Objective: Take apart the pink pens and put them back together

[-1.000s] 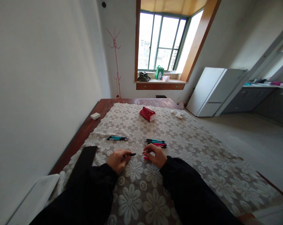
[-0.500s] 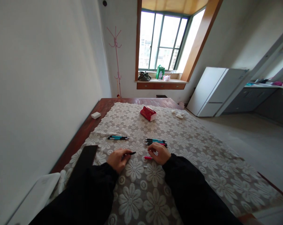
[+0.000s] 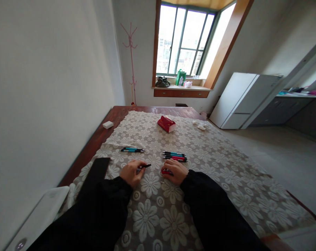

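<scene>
My left hand (image 3: 130, 172) holds a short black pen part (image 3: 144, 166), its tip pointing right. My right hand (image 3: 174, 171) rests on the floral tablecloth (image 3: 220, 174), its fingers closed over a small red pen piece (image 3: 165, 172). Just beyond my right hand lies a group of teal and red pens (image 3: 174, 156). Two teal pens (image 3: 132, 150) lie farther left, past my left hand.
A flat black object (image 3: 95, 174) lies by my left forearm. A red tissue pack (image 3: 166, 124) sits farther back, with white scraps (image 3: 200, 125) at the right and a white block (image 3: 108, 124) on the bare wood at the left. A wall runs along the left.
My right hand let go of a thin white refill it held toward the black part, dropped to the cloth and closed on the red piece. The camera tilted slightly.
</scene>
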Tool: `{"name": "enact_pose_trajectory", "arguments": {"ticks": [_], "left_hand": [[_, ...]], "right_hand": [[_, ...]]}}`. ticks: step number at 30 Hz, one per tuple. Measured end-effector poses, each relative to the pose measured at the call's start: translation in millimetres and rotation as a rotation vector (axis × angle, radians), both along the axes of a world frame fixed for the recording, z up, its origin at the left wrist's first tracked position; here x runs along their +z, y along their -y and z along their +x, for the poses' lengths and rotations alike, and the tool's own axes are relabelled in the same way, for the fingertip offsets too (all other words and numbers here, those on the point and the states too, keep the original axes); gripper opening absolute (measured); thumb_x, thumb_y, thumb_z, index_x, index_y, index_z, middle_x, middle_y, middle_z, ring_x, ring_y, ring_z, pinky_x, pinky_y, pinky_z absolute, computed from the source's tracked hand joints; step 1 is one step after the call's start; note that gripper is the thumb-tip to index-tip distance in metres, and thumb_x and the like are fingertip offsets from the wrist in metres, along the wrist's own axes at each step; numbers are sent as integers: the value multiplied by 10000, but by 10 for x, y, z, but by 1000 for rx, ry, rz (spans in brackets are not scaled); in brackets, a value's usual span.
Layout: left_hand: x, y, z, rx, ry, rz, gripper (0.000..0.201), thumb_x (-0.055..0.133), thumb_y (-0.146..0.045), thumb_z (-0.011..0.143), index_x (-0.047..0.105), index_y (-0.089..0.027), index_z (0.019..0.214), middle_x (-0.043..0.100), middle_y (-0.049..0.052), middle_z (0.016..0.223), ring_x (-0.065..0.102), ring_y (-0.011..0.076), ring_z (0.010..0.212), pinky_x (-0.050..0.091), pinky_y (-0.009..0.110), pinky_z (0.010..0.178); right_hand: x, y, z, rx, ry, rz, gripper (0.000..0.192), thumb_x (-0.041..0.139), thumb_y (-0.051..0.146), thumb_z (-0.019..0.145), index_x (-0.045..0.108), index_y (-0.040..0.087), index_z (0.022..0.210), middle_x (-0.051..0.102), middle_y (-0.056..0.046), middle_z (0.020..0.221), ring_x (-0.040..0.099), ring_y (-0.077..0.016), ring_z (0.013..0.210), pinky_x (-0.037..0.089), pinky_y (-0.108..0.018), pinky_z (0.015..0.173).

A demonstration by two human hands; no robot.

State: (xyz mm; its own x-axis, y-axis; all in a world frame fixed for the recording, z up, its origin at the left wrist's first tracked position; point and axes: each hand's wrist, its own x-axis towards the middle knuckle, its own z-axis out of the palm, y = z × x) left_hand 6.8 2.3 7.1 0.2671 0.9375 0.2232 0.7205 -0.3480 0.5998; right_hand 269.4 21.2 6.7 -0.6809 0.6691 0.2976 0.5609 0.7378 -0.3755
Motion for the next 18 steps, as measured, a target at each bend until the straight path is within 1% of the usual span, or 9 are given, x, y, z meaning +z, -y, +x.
{"name": "enact_pose_trajectory", "arguments": {"ticks": [2,6,9,10,12,15,16,18], "left_hand": [[0,-8,1,0,2,5,199,569,-235,826,690,-226,983,669,32,906,617,174,824,494,284,790],[-6,-28,-5,-35,-14,9,200,560,-214,828,684,-231,984,690,30,950,616,192,911,491,298,848],[-11,-38,-12,-65,-33,22,198,553,-204,837,685,-246,978,691,24,1003,609,201,987,479,305,886],[-13,-40,-15,-69,-39,27,197,555,-201,838,687,-247,976,689,24,1008,608,204,997,476,306,892],[-15,-42,-18,-71,-51,38,195,563,-194,834,694,-245,970,683,27,1005,605,208,999,471,313,896],[-18,-41,-18,-66,-69,41,189,581,-189,823,699,-241,961,677,31,1002,601,212,992,465,324,898],[-21,-41,-16,-65,-72,38,187,584,-190,821,700,-241,959,675,31,1004,600,213,994,463,326,898],[-27,-42,-12,-63,-67,30,182,589,-197,821,702,-240,957,671,34,1008,599,212,997,464,324,897]], "right_hand": [[-18,-13,6,5,-16,-14,31,603,206,843,630,200,857,622,-58,856,558,-195,804,429,-307,744],[-1,-9,35,-32,-65,-33,102,525,135,826,569,188,901,611,-51,819,559,-186,761,430,-284,705],[31,23,45,-26,-58,-66,136,451,126,855,559,197,895,620,-40,801,568,-167,718,416,-262,669],[39,40,39,-28,-28,-75,127,455,144,864,566,203,884,621,-29,774,564,-159,679,402,-255,640],[51,80,13,-35,53,-88,57,542,241,856,589,213,873,613,-3,704,538,-144,589,354,-249,569],[52,139,-46,-35,121,-94,236,700,396,760,614,227,900,613,17,666,517,-137,538,294,-246,519],[48,154,-65,-17,123,-96,243,709,396,756,614,230,905,622,15,682,529,-138,553,293,-245,522],[36,173,-97,23,113,-97,138,670,321,799,608,232,886,642,5,733,558,-141,599,308,-242,540]]}}
